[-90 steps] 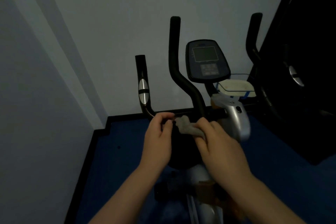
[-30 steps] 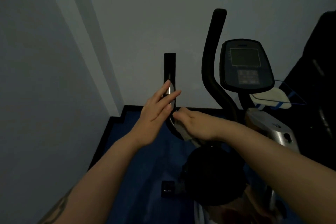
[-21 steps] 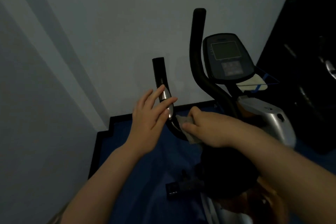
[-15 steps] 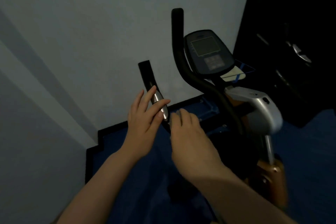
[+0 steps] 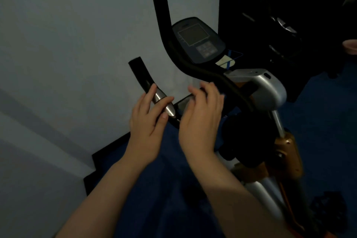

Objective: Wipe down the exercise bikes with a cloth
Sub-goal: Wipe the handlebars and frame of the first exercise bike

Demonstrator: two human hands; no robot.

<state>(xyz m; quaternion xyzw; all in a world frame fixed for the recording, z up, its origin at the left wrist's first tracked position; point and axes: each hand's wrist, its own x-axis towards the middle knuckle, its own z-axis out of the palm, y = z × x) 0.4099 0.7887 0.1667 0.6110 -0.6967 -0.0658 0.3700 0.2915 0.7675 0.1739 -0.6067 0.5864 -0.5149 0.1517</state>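
Note:
The exercise bike [image 5: 258, 87] stands close to the wall, with a dark console [image 5: 197, 40], a long curved black handlebar [image 5: 168, 31] and a short left grip with a silver sensor [image 5: 163, 102]. My left hand [image 5: 146, 129] lies against that short grip, fingers straight, thumb beside the silver part. My right hand [image 5: 201, 121] curls over the bar just right of the grip and holds a grey cloth [image 5: 183, 104] against it. Most of the cloth is hidden under my fingers.
A pale wall [image 5: 77, 44] with a black baseboard [image 5: 108, 150] is close on the left. Dark gym equipment [image 5: 280, 25] fills the upper right. The floor [image 5: 318, 121] is blue. The bike's copper post [image 5: 287, 152] and a black pedal [image 5: 328, 210] are at the lower right.
The view has swung left and tilted. My right hand with the cloth has slid up from the bend of the bar toward the centre. My left hand stays on the short grip.

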